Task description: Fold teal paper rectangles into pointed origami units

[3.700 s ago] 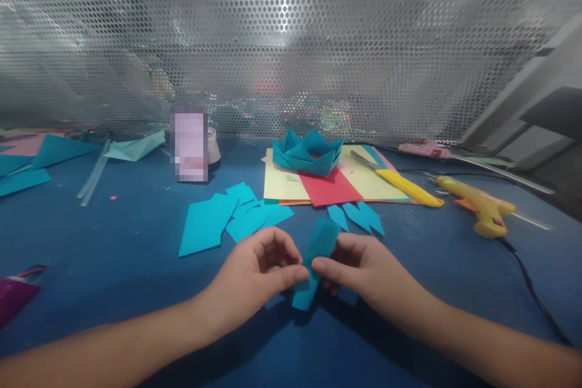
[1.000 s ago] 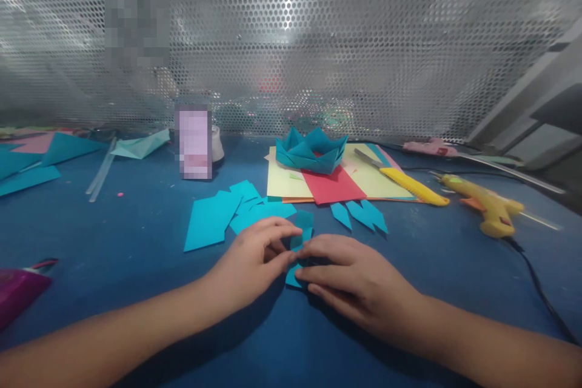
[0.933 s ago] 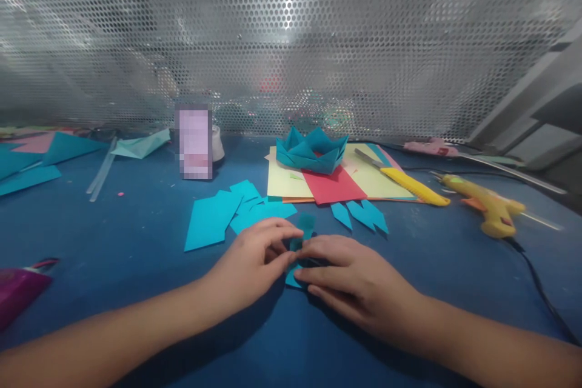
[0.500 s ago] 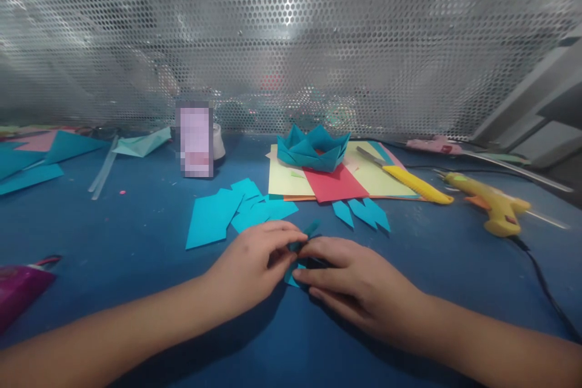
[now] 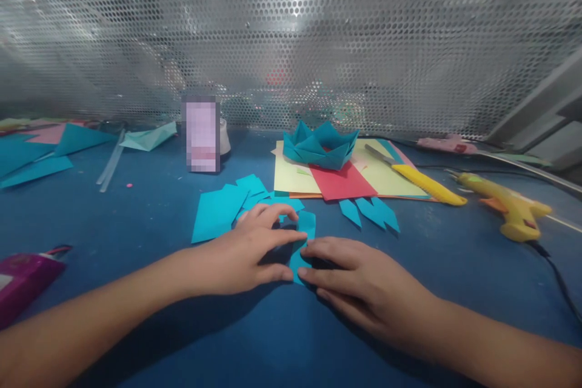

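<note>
A narrow blue paper strip [image 5: 308, 224] lies upright in front of me, bent near its middle, its right edge partly under my fingers. My left hand [image 5: 245, 251] hovers at its left side with fingers spread; the forefinger tip meets the paper and the thumb is close to its lower end. From the right, my right hand [image 5: 364, 279] lays stretched fingertips on the strip's right edge and lower part. Beyond my left hand is a pile of cut blue paper pieces [image 5: 220, 206]. Several pointed blue paper pieces [image 5: 370, 212] lie past my right hand.
A folded blue paper crown shape [image 5: 321, 145] and a red sheet [image 5: 345, 182] rest on stacked coloured paper [image 5: 291, 176]. A yellow utility knife [image 5: 427, 185], blade out, lies beside a yellow glue gun [image 5: 504, 203]. Far left are glue sticks [image 5: 110, 160] and a purple packet [image 5: 30, 279].
My left fingers have spread and drawn away from the strip. Its upper part, raised and dark between my hands before, now lies flatter. My right hand stays at its edge; the view has shifted slightly.
</note>
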A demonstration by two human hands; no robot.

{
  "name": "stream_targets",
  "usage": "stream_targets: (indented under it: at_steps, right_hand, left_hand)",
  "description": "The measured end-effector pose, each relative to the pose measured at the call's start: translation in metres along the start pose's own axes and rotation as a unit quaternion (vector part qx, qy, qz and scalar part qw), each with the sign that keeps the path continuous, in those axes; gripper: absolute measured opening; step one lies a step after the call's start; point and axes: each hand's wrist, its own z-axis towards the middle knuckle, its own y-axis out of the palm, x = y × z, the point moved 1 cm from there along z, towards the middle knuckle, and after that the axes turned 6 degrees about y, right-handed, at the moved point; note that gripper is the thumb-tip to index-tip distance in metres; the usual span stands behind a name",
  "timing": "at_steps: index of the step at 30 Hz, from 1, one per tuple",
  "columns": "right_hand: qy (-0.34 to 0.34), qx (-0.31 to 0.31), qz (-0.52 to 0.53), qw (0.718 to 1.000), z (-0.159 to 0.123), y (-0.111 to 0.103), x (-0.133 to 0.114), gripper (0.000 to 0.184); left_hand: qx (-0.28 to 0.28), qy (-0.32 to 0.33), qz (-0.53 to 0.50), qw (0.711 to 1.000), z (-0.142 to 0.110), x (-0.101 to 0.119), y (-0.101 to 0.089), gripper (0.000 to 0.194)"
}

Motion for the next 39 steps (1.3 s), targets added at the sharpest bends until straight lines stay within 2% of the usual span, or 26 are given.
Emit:
stream_targets:
  at_steps: [3, 5, 10, 15, 33, 39]
  right_hand:
    - [0.0, 0.008, -0.011, 1.0, -0.0002, 0.0003, 0.0013, 0.027]
    - [-0.003, 0.01, -0.013, 1.0, -0.0005, -0.0002, 0.0015, 0.027]
    - [-0.002, -0.005, -0.018, 1.0, -0.0007, -0.0005, 0.0007, 0.028]
    - [-0.001, -0.011, -0.029, 1.0, -0.0009, 0.0014, 0.0012, 0.028]
    - [0.0, -0.014, -0.041, 0.999, -0.0001, 0.001, -0.0002, 0.028]
    - [-0.003, -0.013, -0.046, 0.999, -0.0011, 0.002, 0.001, 0.028]
  left_hand:
    - [-0.046, 0.02, 0.003, 0.999, -0.0041, -0.0001, -0.0058, 0.052]
    - [-0.051, 0.017, -0.003, 0.999, -0.0051, -0.0002, -0.0074, 0.053]
    - [-0.042, -0.02, -0.02, 0.999, -0.0038, -0.0006, -0.0062, 0.049]
    - [-0.023, -0.015, -0.03, 0.999, -0.0038, -0.0016, -0.0048, 0.048]
    - [-0.008, -0.038, -0.04, 0.998, -0.0008, 0.0006, -0.002, 0.046]
    - [0.024, -0.031, -0.022, 0.999, 0.0019, 0.0033, 0.0011, 0.036]
